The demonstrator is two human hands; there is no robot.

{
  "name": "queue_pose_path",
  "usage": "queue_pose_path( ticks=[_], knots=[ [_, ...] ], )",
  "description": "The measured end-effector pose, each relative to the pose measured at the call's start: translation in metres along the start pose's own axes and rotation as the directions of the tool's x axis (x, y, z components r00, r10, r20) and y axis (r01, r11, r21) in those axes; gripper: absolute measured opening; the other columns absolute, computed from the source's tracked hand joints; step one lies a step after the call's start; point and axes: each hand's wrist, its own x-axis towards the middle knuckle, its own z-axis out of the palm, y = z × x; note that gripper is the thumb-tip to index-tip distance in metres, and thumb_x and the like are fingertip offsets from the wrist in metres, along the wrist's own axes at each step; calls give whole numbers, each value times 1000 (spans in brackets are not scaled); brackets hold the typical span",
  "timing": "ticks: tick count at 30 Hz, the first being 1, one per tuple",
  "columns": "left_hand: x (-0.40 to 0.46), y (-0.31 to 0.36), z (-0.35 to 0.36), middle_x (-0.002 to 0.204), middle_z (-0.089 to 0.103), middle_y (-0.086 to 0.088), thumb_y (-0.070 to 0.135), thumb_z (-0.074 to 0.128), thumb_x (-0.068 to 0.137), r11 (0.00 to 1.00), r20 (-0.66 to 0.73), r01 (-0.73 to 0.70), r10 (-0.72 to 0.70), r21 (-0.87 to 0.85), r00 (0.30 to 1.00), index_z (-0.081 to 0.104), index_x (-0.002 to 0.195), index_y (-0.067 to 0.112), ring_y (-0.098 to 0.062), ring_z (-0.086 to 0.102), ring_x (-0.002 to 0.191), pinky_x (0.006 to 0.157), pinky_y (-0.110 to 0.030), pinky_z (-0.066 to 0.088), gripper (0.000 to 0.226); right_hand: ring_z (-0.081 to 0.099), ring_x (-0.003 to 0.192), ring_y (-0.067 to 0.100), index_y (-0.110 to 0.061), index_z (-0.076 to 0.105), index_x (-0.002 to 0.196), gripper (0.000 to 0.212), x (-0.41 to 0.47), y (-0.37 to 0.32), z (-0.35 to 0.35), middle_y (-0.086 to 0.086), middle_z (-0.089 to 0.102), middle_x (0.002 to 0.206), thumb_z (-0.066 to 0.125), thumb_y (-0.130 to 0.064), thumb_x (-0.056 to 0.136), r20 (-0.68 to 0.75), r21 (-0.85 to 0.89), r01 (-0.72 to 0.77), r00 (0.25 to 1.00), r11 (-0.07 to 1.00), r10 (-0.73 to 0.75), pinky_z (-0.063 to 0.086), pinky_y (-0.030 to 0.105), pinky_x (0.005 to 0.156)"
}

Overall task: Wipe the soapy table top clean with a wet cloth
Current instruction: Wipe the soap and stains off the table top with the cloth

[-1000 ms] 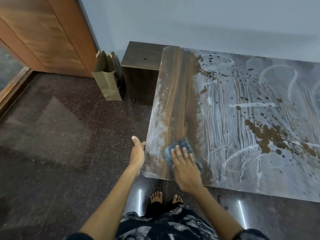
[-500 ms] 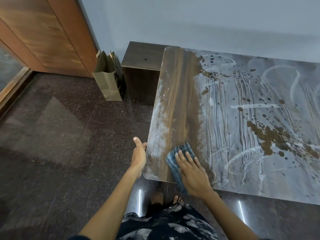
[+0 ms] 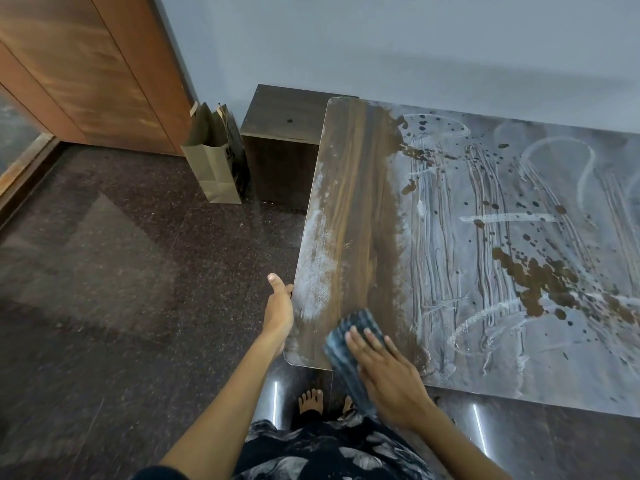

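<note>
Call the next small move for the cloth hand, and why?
Probably slide the cloth a little toward the person's right and push it away up the table top, along the soap boundary. The right hand presses it flat at the near edge, the strip by the left hand already shows bare wood, and white soap still covers everything beyond.

A home room: polished dark stone floor (image 3: 104, 271), wooden door (image 3: 86, 64), paper bag (image 3: 211, 164) beside a low cabinet (image 3: 280, 150).
</note>
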Motion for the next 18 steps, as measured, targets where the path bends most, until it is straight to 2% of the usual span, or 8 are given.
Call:
queue_pose_path(
  ticks=[2,5,7,10,12,15,17,18],
  knots=[
    [0,1,0,138,47,-10,71,0,80,1000,-9,-2,2,0,1000,42,135,10,-26,42,128,111,-46,28,92,3,142,15,-23,0,144,58,35,-1,-8,-9,0,150,-11,-44,92,-5,43,-1,1000,999,1,-10,31,115],
    [0,2,4,140,45,-10,68,1,84,1000,-45,-10,11,29,999,44,134,10,-26,41,129,110,-44,28,88,-16,139,15,-20,-4,146,55,75,-32,-14,-6,-14,149,0,-37,94,-55,81,22,998,996,-18,-15,35,110],
    [2,2,5,138,47,-9,63,1,88,1000,-56,-2,3,29,998,46,133,10,-26,43,127,109,-42,29,83,-9,139,16,-16,10,147,53,72,-62,-11,-3,-7,149,15,-28,95,-44,79,113,993,990,-110,-7,39,113],
    [7,6,8,139,46,-9,65,0,87,999,-58,10,-8,41,998,46,133,11,-26,41,128,111,-43,27,84,34,134,15,-20,41,137,51,42,-77,10,-5,40,144,32,-31,88,-6,55,248,969,967,-248,29,35,108],
    [10,12,12,140,44,-11,65,0,87,998,-60,27,-24,50,998,41,137,10,-26,41,129,111,-44,27,84,44,128,10,-24,43,133,53,28,-65,16,-11,49,137,37,-35,81,77,24,271,959,962,-272,38,31,105],
    [15,20,19,146,36,-11,61,1,90,993,-93,50,-40,111,995,32,142,11,-29,34,133,110,-45,25,79,47,125,7,-27,44,132,49,11,-34,9,-13,50,135,37,-36,85,47,37,202,978,979,-204,36,33,105],
    [18,22,23,149,31,-10,62,0,90,990,-83,56,-45,127,995,29,144,12,-29,30,136,111,-46,22,79,40,130,10,-26,39,137,45,8,-9,-1,-9,38,142,20,-39,98,4,10,70,998,998,-70,32,37,109],
    [20,22,24,150,29,-9,62,0,89,991,-76,57,-47,125,996,28,144,14,-28,27,137,112,-47,20,78,26,138,13,-27,28,142,51,11,3,-6,-9,23,148,6,-42,99,15,19,24,1000,1000,-25,18,39,115]
  ],
)
